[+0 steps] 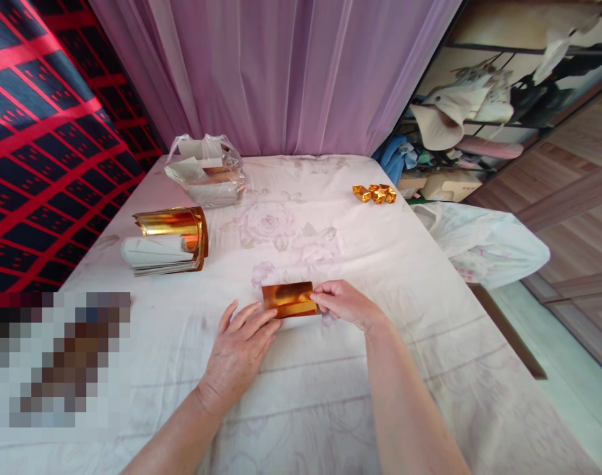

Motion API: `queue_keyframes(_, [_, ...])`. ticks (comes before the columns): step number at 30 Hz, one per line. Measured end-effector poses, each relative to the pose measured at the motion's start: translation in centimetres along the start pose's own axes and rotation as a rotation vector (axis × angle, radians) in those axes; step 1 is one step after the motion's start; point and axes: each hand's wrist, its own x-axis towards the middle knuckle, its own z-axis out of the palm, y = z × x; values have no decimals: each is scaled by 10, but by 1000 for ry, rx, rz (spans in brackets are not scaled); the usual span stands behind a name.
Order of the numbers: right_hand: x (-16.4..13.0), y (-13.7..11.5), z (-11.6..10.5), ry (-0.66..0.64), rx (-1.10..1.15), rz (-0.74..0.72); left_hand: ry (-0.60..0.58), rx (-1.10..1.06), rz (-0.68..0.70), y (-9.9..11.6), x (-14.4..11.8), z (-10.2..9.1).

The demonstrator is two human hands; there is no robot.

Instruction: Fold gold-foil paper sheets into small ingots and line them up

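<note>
Gold foil sheet [287, 297], lying right and nearer of the curled foil stack [175, 223], long axis running left to right! Right grip [344, 305] pinches its right end; left grip [241, 344], unclenched, fingers extended, touches its near-left corner; neither's nearer.

so the worktop [311, 402] has a pale cloth [420, 297] spread over it, purple flowers printed on, kinda wrinkly. there's a see-through plastic bag [216, 188] at the far left, then nearer on that same side some curled gold sheets [175, 221] with a bunch of white ones [157, 253] right beside them. a little cluster of folded gold pieces [383, 193] sits toward the far right corner, and one creased gold sheet [290, 298] is around the middle.
</note>
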Motion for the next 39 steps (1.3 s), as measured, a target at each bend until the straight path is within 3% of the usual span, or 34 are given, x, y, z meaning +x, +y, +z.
queue_keyframes(12, [3,3,3,38,-17,8,14,-105,31,4,1,-4])
queue_keyframes(31, [-2,-1,5,36,-44,23,-204,-214,50,5,-2,-5])
queue_keyframes(36, [-10,-7,10,149,-142,83,-229,-214,35,5,-2,-4])
queue_keyframes(39, [-18,-9,18,235,-239,17,-224,-208,29,5,-2,-4])
